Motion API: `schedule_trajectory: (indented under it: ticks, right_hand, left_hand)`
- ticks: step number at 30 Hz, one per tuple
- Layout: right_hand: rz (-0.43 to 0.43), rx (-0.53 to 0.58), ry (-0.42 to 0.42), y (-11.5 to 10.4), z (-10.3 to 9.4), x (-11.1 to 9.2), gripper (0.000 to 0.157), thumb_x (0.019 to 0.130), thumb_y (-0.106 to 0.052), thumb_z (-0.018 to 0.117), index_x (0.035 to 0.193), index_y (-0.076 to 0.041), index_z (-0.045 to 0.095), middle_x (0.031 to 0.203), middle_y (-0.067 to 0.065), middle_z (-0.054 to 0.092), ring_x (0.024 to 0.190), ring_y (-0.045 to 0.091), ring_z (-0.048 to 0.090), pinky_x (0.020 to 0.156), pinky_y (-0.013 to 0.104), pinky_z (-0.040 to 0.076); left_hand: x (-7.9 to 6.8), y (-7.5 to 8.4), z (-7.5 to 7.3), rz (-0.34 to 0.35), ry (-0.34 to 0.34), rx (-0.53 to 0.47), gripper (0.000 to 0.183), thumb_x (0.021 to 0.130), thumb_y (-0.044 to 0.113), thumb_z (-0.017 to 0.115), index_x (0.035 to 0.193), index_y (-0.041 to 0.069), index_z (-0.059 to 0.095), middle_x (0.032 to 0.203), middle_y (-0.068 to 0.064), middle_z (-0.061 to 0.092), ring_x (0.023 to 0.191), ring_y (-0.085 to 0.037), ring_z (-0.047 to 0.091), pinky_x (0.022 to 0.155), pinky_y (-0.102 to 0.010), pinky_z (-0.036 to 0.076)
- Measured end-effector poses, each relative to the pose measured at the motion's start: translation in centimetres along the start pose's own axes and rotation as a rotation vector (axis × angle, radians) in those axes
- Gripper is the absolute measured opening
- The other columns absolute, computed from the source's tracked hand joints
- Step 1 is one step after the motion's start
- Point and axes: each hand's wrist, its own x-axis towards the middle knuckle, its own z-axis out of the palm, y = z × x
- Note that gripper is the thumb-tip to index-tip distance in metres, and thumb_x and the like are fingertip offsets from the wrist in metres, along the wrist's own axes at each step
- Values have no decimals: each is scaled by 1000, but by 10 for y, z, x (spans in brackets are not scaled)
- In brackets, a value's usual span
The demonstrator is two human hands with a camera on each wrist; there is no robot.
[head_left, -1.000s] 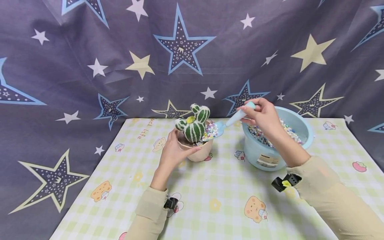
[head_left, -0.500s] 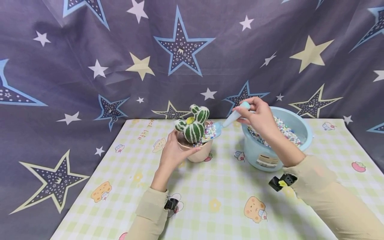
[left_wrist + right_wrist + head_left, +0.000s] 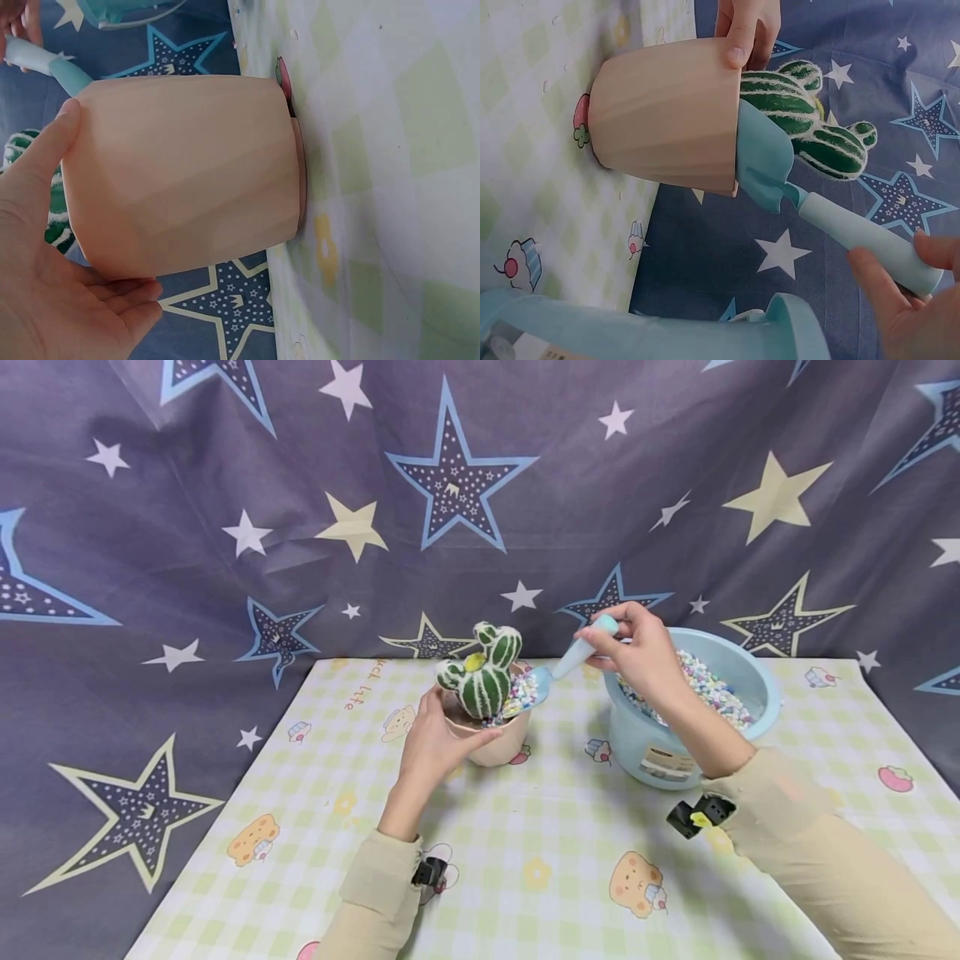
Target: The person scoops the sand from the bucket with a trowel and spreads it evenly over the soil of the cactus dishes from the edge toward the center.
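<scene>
Scoop (image 3: 570,660) of granules (image 3: 523,693) at pot (image 3: 504,748), mid-frame

My right hand (image 3: 647,652) pinches the scoop's top end; my left hand (image 3: 438,739) grips the pot, beside the cactus (image 3: 483,691). Risk: tipping too fast could shed granules outside; a slack left hold could let the pot rock. Head view shows the granules; right wrist shows only the scoop's underside.

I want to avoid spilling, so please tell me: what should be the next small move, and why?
Probably the right grip should tip the scoop a little, letting the colourful pieces slide into the pot. The scoop's loaded blade is at the pot's rim, beside the cactus, and the left grip holds the pot.
</scene>
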Motion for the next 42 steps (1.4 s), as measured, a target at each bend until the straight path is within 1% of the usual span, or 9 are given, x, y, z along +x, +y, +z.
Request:
schedule_trajectory:
  ticks: [3,7,11,14,18,24,28,37,42]
  right_hand:
    - [-12,-35,4,-1,2,0,41,97,-23,66,123,4,51,103,6,67,82,-2,70,80,23,61]
    - [-35,-92,8,-3,5,0,41,96,-23,68,123,3,53,105,11,68,80,0,71,77,23,61]
    - [-67,-147,8,-4,7,1,40,95,-23,69,122,3,55,113,20,71,87,12,75,76,23,61]
    - [-91,-193,17,-5,9,2,39,95,-23,69,120,3,56,114,21,72,92,25,76,73,22,62]
    - [-118,-245,18,-8,13,2,36,95,-22,69,118,1,56,112,21,73,93,33,75,71,22,62]
    - [-156,-271,4,-10,18,2,34,95,-19,68,118,1,55,116,19,72,97,33,74,74,23,62]
    - [-183,-283,-2,-12,21,3,33,95,-18,68,118,2,54,116,19,72,97,32,74,75,25,62]
    - [-245,-360,-19,-13,30,2,32,95,-19,69,117,-1,56,107,16,75,84,28,76,76,33,63]
    - [-261,-390,-14,-16,32,2,32,95,-20,70,117,-1,56,105,16,75,82,28,76,76,36,63]
  left_hand:
    - [0,0,-3,-8,-21,10,124,68,66,81,155,0,23,156,-21,35,136,-42,47,111,-54,44]
    - [4,-1,-12,-2,-93,2,123,70,64,81,156,1,22,155,-23,35,138,-42,45,112,-55,43]
    - [11,-9,-19,19,-170,-72,119,73,57,82,158,3,19,157,-23,32,144,-42,37,118,-56,34]
    - [13,-14,-19,21,-193,-108,118,74,55,82,158,2,18,159,-23,31,147,-41,33,121,-56,28]
    - [12,-15,-18,10,-170,-99,117,74,57,82,158,2,21,159,-22,33,146,-41,34,121,-56,30]
    - [8,-11,-17,-1,-121,-64,114,72,58,82,155,3,28,151,-20,42,141,-40,42,117,-54,36]
    - [7,-9,-16,-14,-97,-45,115,71,60,82,156,4,27,152,-20,42,141,-39,42,116,-55,37]
    - [2,-5,-15,-30,-70,-19,120,68,65,81,156,5,26,152,-20,43,140,-39,43,115,-54,39]
    - [-1,-2,-14,-33,-38,33,120,68,66,81,155,4,28,150,-21,45,137,-40,47,112,-54,43]
